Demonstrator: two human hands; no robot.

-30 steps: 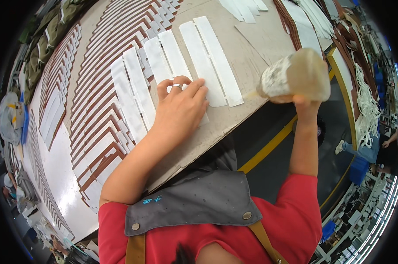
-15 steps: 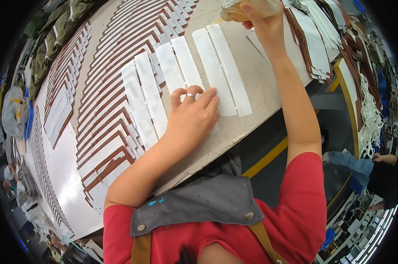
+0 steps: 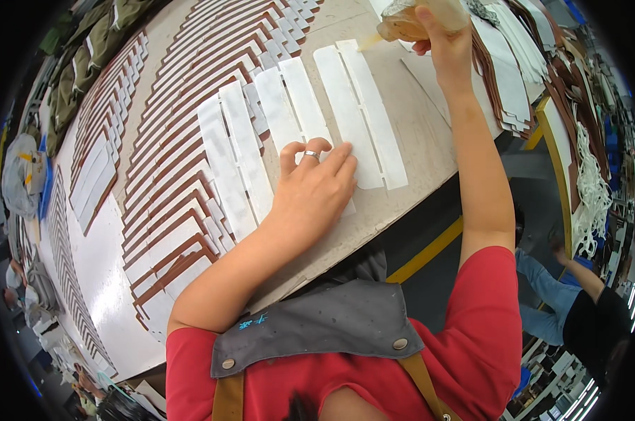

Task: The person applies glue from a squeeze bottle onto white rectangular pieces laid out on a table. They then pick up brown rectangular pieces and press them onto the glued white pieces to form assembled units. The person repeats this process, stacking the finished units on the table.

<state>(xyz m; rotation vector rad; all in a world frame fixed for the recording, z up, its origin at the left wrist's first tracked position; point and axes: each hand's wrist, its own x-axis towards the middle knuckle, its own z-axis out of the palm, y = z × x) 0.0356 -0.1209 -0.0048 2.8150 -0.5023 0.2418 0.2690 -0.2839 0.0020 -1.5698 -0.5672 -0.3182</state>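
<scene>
Long white strips lie in pairs near the table's edge: a left pair (image 3: pixel 227 151), a middle pair (image 3: pixel 291 98) and a right pair (image 3: pixel 366 126). My left hand (image 3: pixel 314 188), with a ring on one finger, rests over the lower part of the middle pair, fingers bent and somewhat apart, fingertips down by the right pair. It hides the strips under it. My right hand (image 3: pixel 445 49) is raised at the top, wrapped round a clear squeeze bottle (image 3: pixel 406 27) of amber liquid. The tilted bottle's pale nozzle (image 3: pixel 366 45) points left, close to the right pair's top end.
Overlapping rows of brown-edged white pieces (image 3: pixel 184 126) cover the table's left side. More brown and white strips (image 3: pixel 498 77) are stacked at the right. White cords (image 3: pixel 592 189) hang by a yellow frame (image 3: pixel 556 154). A person in jeans (image 3: pixel 550 281) is at the right.
The bottle and my right hand have shifted right, away from the strips' top ends. My left hand keeps its place on the strips. The person at the right has moved into fuller view.
</scene>
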